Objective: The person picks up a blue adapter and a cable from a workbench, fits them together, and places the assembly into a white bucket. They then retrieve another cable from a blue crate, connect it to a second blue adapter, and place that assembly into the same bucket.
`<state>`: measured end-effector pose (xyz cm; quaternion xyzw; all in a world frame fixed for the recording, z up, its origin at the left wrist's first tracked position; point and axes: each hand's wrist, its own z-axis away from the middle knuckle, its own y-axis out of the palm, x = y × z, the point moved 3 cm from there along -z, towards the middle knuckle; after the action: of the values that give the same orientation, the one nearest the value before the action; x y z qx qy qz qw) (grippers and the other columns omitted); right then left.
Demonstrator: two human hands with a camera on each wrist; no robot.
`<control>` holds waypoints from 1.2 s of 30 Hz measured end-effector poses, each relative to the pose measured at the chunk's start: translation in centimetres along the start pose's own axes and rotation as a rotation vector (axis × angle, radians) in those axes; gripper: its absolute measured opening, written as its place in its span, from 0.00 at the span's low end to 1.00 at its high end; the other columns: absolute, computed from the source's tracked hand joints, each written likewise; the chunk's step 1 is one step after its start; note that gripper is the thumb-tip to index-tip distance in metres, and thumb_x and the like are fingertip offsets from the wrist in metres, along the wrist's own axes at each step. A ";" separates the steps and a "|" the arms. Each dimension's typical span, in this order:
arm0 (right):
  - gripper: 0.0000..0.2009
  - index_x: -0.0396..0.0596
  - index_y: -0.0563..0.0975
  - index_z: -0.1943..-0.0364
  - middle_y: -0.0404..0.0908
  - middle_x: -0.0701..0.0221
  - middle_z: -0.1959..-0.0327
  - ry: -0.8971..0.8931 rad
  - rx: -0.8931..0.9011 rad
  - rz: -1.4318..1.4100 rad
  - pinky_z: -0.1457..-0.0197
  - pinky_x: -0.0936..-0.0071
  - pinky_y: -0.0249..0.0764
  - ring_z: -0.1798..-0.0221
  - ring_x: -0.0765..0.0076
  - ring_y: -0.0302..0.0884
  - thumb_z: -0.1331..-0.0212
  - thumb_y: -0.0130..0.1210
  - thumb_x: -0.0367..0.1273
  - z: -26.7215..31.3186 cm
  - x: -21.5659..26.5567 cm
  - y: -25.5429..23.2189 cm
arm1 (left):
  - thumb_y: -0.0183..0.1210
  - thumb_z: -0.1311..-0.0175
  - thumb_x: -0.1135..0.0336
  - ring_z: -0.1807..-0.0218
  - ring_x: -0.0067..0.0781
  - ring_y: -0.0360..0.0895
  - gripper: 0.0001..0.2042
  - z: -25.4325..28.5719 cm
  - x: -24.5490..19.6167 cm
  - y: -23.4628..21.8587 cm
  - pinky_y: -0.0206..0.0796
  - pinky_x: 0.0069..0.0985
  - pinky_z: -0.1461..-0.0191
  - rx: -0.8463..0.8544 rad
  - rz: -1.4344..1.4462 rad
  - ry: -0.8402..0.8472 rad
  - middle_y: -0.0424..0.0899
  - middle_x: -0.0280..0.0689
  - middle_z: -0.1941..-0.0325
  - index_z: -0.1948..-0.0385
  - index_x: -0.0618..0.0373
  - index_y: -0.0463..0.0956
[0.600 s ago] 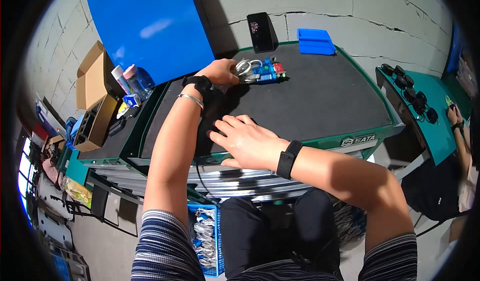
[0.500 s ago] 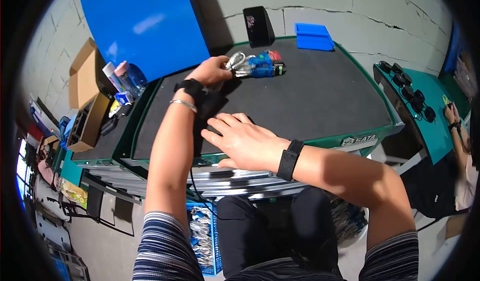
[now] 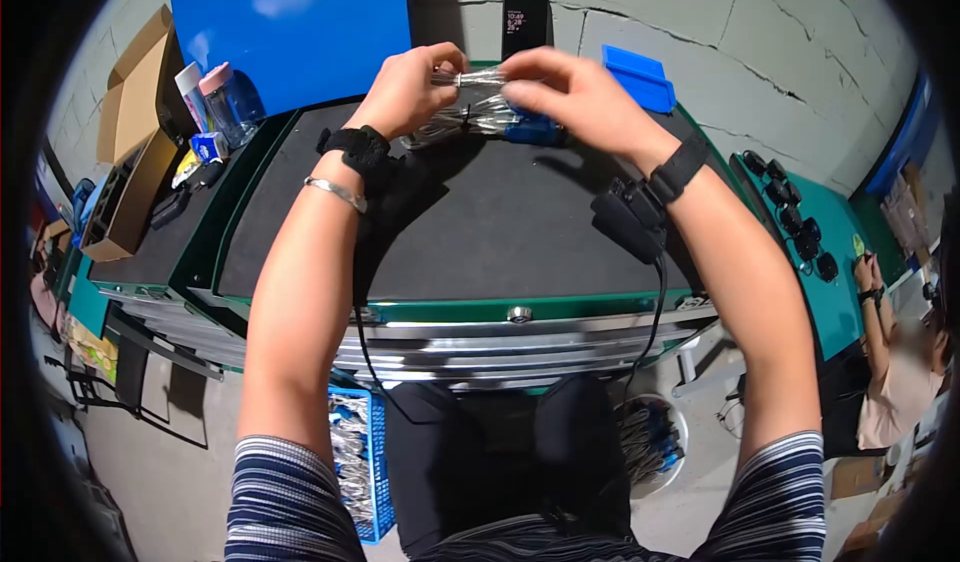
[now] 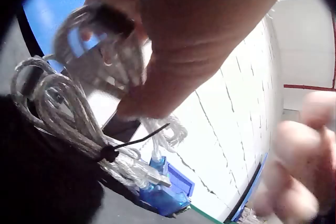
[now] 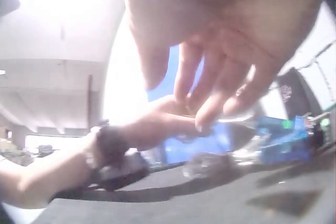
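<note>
My left hand (image 3: 405, 87) pinches a coiled clear-jacketed cable (image 3: 482, 78), lifted above the bench mat; the coil is blurred in the left wrist view. Under it lies a second cable bundle (image 4: 68, 108), tied with a black twist tie (image 4: 108, 153) and ending in a translucent blue connector (image 4: 163, 198). From the right comes my right hand (image 3: 585, 97), thumb and fingers spread apart beside the lifted coil. In the right wrist view its fingers (image 5: 212, 85) are loosely bent and overlap my left hand.
A phone (image 3: 527, 27) and a blue bin (image 3: 640, 80) stand behind the dark mat (image 3: 480, 232). Bottles (image 3: 228, 107) and an open carton (image 3: 135, 142) are at left. Below are a blue crate (image 3: 378, 482) and a white bucket (image 3: 668, 462) of cables. Another person sits at right.
My left hand has lifted a coil off the bundle. My right hand has moved from the mat's front edge up and forward beside it. The head view has shifted.
</note>
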<state>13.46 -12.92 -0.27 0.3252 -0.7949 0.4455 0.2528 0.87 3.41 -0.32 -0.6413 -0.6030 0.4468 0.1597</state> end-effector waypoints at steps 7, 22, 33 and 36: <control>0.22 0.45 0.75 0.46 0.79 0.64 0.52 -0.034 -0.221 0.001 0.41 0.72 0.69 0.47 0.69 0.75 0.38 0.58 0.44 0.4 -2.7 -3.0 | 0.63 0.47 0.79 0.53 0.28 0.82 0.15 0.3 -2.8 0.4 0.74 0.23 0.48 -0.080 0.238 0.162 0.85 0.35 0.58 0.57 0.58 0.79; 0.15 0.40 0.75 0.51 0.80 0.62 0.53 -0.106 -0.309 -1.262 0.37 0.67 0.70 0.46 0.65 0.77 0.35 0.56 0.36 1.9 -2.3 -5.3 | 0.45 0.28 0.44 0.39 0.33 0.71 0.27 1.9 -4.9 4.6 0.63 0.29 0.37 0.291 0.893 -0.087 0.76 0.43 0.42 0.41 0.58 0.69; 0.12 0.46 0.79 0.56 0.79 0.69 0.60 0.131 -0.327 -1.157 0.41 0.67 0.71 0.50 0.67 0.76 0.40 0.61 0.36 2.0 -4.8 -3.6 | 0.54 0.31 0.54 0.63 0.17 0.74 0.16 1.6 -3.8 5.8 0.69 0.20 0.52 0.379 0.984 -0.184 0.78 0.28 0.64 0.55 0.57 0.75; 0.11 0.51 0.79 0.56 0.80 0.72 0.57 0.278 -0.228 -1.133 0.40 0.69 0.70 0.47 0.68 0.75 0.39 0.61 0.38 2.1 -6.0 -2.5 | 0.55 0.32 0.54 0.66 0.17 0.72 0.14 1.4 -2.9 4.8 0.68 0.19 0.56 0.218 0.901 -0.245 0.75 0.27 0.69 0.59 0.57 0.76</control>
<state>19.03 -13.97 -4.02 0.6082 -0.4995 0.1913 0.5864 3.25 -0.76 -3.57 -0.7608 -0.2291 0.6047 -0.0557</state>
